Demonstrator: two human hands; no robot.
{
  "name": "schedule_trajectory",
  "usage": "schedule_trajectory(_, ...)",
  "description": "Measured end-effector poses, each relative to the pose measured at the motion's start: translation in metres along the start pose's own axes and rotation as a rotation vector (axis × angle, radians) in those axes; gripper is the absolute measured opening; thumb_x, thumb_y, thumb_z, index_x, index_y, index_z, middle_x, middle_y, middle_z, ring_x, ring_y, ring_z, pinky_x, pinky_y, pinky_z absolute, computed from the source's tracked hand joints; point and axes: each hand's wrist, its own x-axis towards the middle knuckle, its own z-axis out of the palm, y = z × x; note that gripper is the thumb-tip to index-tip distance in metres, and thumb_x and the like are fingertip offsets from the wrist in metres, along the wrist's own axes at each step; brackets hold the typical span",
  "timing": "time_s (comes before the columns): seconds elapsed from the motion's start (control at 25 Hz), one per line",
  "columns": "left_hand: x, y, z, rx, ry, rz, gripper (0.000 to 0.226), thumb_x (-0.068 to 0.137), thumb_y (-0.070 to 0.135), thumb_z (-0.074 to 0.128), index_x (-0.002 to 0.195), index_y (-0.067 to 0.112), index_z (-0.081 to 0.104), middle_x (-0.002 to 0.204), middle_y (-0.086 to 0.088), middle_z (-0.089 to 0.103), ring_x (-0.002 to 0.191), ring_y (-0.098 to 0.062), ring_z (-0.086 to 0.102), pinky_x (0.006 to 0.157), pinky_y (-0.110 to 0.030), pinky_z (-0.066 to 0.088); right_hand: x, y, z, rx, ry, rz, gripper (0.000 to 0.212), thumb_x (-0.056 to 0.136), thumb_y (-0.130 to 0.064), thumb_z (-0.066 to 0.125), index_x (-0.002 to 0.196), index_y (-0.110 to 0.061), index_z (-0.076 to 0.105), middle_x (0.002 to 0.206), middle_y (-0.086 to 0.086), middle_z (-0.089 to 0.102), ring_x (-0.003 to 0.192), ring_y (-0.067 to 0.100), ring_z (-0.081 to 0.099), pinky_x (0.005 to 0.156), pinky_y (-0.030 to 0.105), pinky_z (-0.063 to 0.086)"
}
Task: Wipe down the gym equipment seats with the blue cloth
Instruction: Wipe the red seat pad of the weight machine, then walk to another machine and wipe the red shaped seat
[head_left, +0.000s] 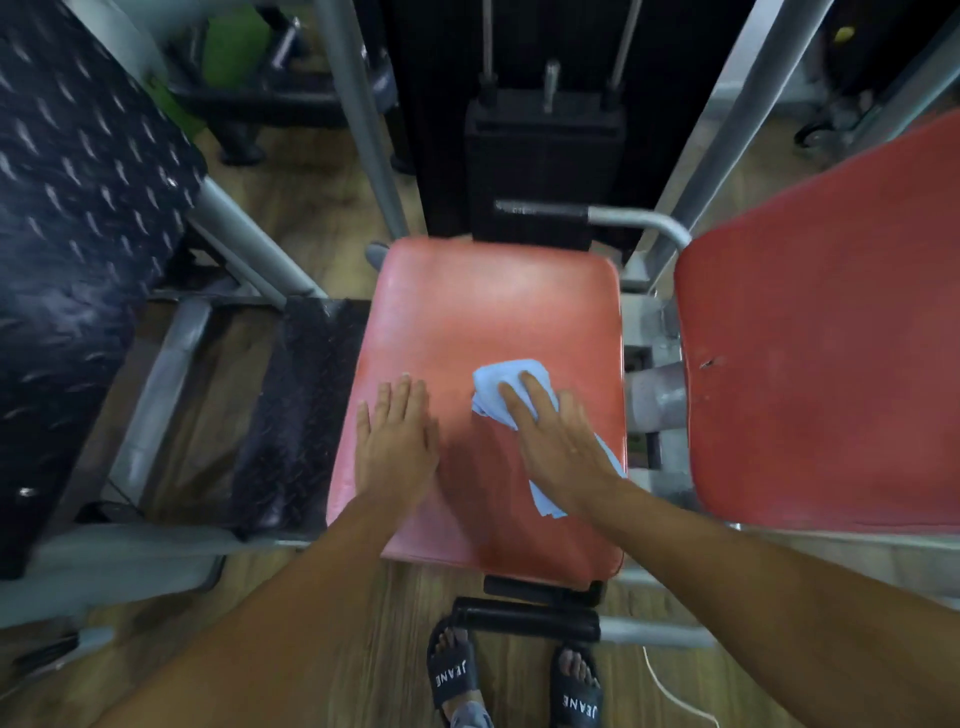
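Head view. Two red pads are counted: one seat (488, 332) at centre, one upright pad (831, 338) at 3 o'clock. One blue cloth (493, 387) is laid on the seat, right of its middle, and is pressed flat beneath the right hand (561, 441), fingers extended, nothing clenched. The left hand (397, 441) is rested open and empty on the seat at 9 o'clock of the cloth. Two black sandals (576, 699) are seen at 6 o'clock. One weight stack (543, 156) is placed at 12 o'clock.

A black weight stack (543, 171) stands behind, a black diamond-plate footplate (296, 415) lies left, over wooden flooring (322, 623).
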Motion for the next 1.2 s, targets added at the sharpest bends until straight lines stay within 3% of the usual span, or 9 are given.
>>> schedule_trajectory(0.08, -0.006, 0.007, -0.059, 0.028, 0.027, -0.017, 0.051, 0.101, 0.033, 0.025, 0.149, 0.017, 0.029, 0.159, -0.002, 0.024, 0.148, -0.023, 0.014, 0.121, -0.047, 0.006, 0.018, -0.005, -0.058, 0.108, -0.01, 0.021, 0.059, 0.084, -0.007, 0.03, 0.141, -0.016, 0.044, 0.146, 0.014, 0.042, 0.083, 0.034, 0.052, 0.079, 0.04, 0.043)
schedule_trajectory(0.16, -0.016, 0.011, -0.125, 0.055, 0.093, -0.015, 0.051, 0.101, 0.03, 0.031, 0.15, 0.018, 0.027, 0.16, -0.001, 0.021, 0.148, -0.022, 0.011, 0.121, -0.046, 0.004, 0.036, -0.012, -0.118, 0.225, -0.108, 0.008, 0.058, 0.094, -0.009, 0.032, 0.15, -0.022, 0.024, 0.157, 0.007, 0.019, 0.109, 0.038, 0.042, 0.099, 0.044, 0.033)
schedule_trajectory(0.2, -0.02, 0.012, -0.156, 0.063, 0.13, -0.017, 0.05, 0.101, 0.03, 0.032, 0.15, 0.018, 0.027, 0.159, 0.0, 0.021, 0.148, -0.022, 0.012, 0.12, -0.046, 0.005, 0.044, -0.014, -0.144, 0.258, -0.115, -0.014, 0.057, 0.095, -0.011, 0.032, 0.15, -0.022, 0.021, 0.157, 0.007, 0.016, 0.111, 0.037, 0.039, 0.1, 0.044, 0.03)
schedule_trajectory(0.28, -0.038, 0.012, -0.214, 0.089, 0.208, -0.065, 0.05, 0.101, 0.031, 0.033, 0.149, 0.017, 0.029, 0.159, 0.0, 0.024, 0.147, -0.023, 0.016, 0.12, -0.046, 0.008, 0.061, -0.023, -0.192, 0.25, 0.052, -0.117, 0.052, 0.092, -0.013, 0.03, 0.143, -0.019, 0.03, 0.149, 0.012, 0.03, 0.098, 0.036, 0.045, 0.088, 0.043, 0.037)
schedule_trajectory(0.4, -0.08, 0.005, -0.298, 0.096, 0.316, -0.195, 0.05, 0.102, 0.033, 0.033, 0.149, 0.017, 0.03, 0.158, -0.001, 0.025, 0.147, -0.023, 0.017, 0.119, -0.047, 0.01, 0.077, -0.053, -0.269, 0.19, 0.299, -0.309, 0.05, 0.076, -0.016, 0.028, 0.121, -0.014, 0.049, 0.115, 0.015, 0.06, 0.063, 0.028, 0.047, 0.056, 0.036, 0.039)
schedule_trajectory(0.56, -0.161, -0.019, -0.372, 0.093, 0.412, -0.387, 0.05, 0.101, 0.036, 0.034, 0.148, 0.018, 0.03, 0.157, 0.0, 0.029, 0.146, -0.023, 0.02, 0.119, -0.048, 0.012, 0.073, -0.126, -0.344, 0.136, 0.35, -0.528, 0.043, 0.079, -0.018, 0.049, 0.12, -0.011, 0.058, 0.114, 0.014, 0.062, 0.063, 0.032, 0.051, 0.054, 0.037, 0.041)
schedule_trajectory(0.96, -0.417, -0.141, -0.44, 0.09, 0.575, -0.885, 0.038, 0.098, 0.035, 0.039, 0.13, 0.017, 0.048, 0.136, -0.001, 0.053, 0.126, -0.025, 0.044, 0.109, -0.048, 0.029, -0.043, -0.391, -0.412, 0.235, 0.209, -1.048, 0.048, 0.081, -0.019, 0.06, 0.129, -0.011, 0.054, 0.125, 0.014, 0.057, 0.068, 0.035, 0.051, 0.06, 0.039, 0.042)
schedule_trajectory(1.08, -0.504, -0.185, -0.44, 0.089, 0.634, -1.05, 0.043, 0.098, 0.034, 0.039, 0.136, 0.015, 0.045, 0.141, -0.001, 0.049, 0.129, -0.024, 0.042, 0.109, -0.045, 0.027, -0.092, -0.477, -0.421, 0.262, 0.206, -1.225, 0.052, 0.087, -0.022, 0.05, 0.138, -0.014, 0.043, 0.137, 0.011, 0.046, 0.082, 0.037, 0.052, 0.071, 0.042, 0.04)
schedule_trajectory(1.2, -0.585, -0.22, -0.426, 0.061, 0.65, -1.183, 0.044, 0.099, 0.035, 0.038, 0.137, 0.016, 0.044, 0.142, -0.001, 0.048, 0.13, -0.023, 0.041, 0.111, -0.045, 0.026, -0.148, -0.552, -0.425, 0.286, 0.17, -1.356, 0.056, 0.088, -0.029, 0.021, 0.138, -0.016, 0.04, 0.139, 0.009, 0.043, 0.105, 0.038, 0.053, 0.08, 0.043, 0.039)
